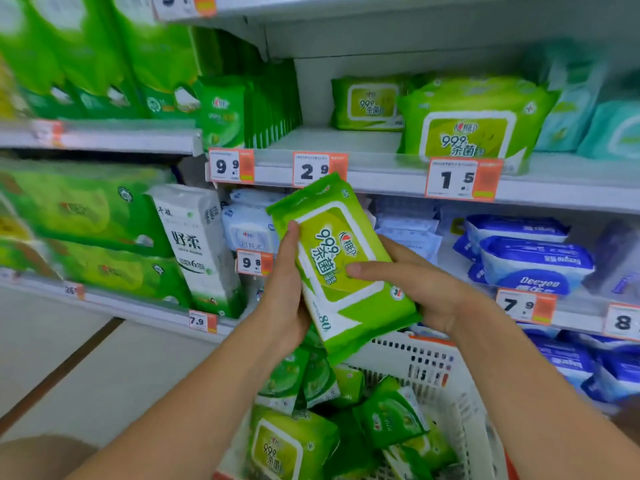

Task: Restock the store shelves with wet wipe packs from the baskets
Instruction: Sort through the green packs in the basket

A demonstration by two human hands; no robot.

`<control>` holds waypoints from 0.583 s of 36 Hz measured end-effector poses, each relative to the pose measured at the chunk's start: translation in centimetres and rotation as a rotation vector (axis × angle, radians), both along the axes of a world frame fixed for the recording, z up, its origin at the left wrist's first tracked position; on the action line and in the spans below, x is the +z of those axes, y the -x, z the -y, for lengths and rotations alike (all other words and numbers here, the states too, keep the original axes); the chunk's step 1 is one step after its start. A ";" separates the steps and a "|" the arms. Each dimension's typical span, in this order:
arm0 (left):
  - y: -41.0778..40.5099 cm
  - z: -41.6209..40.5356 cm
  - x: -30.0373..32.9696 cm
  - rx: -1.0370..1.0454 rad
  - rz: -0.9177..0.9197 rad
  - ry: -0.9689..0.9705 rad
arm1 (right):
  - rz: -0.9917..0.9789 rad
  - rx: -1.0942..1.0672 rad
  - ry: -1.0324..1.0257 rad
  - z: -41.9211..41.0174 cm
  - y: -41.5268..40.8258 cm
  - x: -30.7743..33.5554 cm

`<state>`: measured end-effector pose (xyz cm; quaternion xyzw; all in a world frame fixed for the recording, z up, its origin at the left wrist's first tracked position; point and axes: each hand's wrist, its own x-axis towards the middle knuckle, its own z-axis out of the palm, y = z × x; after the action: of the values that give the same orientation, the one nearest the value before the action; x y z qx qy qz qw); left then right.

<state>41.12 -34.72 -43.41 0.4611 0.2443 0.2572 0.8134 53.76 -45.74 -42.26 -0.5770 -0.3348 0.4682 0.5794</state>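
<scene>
Restocking is sitting midway: left hand [287, 289] and right hand [419, 289] are gripping one green pack [341, 258]; two packs [474, 123] are lining the shelf [381, 168], many are waiting in the basket [460, 403].

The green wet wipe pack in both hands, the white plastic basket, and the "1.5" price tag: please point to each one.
Green wet wipe pack [341, 268]: head view, on its printed front label.
White plastic basket [433, 362]: head view, on its slotted far wall.
"1.5" price tag [453, 180]: head view, on its white number field.
</scene>
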 end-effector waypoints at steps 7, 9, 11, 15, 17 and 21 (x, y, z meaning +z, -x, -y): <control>-2.8 -6.7 5.5 0.148 -0.050 -0.403 | 0.086 -0.014 -0.036 -4.9 -2.1 9.1; -3.2 -9.3 5.1 0.260 -0.122 -0.745 | 0.148 -0.021 0.003 -7.0 -3.5 12.2; -3.4 -12.4 3.9 0.335 -0.272 -1.253 | 0.239 -0.019 0.032 -9.5 -4.9 14.9; -4.7 -17.7 2.6 0.333 -0.553 -1.798 | 0.474 -0.032 0.163 -15.0 -8.2 18.3; -5.6 -18.9 3.3 0.320 -0.588 -1.832 | 0.610 -0.049 0.258 -17.3 -10.0 19.5; -6.5 -20.8 3.0 0.266 -0.669 -1.846 | 1.012 -0.049 0.463 -21.2 -13.7 20.3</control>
<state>47.62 -13.90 -40.39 0.9317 0.2149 0.2927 -0.0113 67.49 -24.59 -21.91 -0.8497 -0.4462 0.1805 0.2151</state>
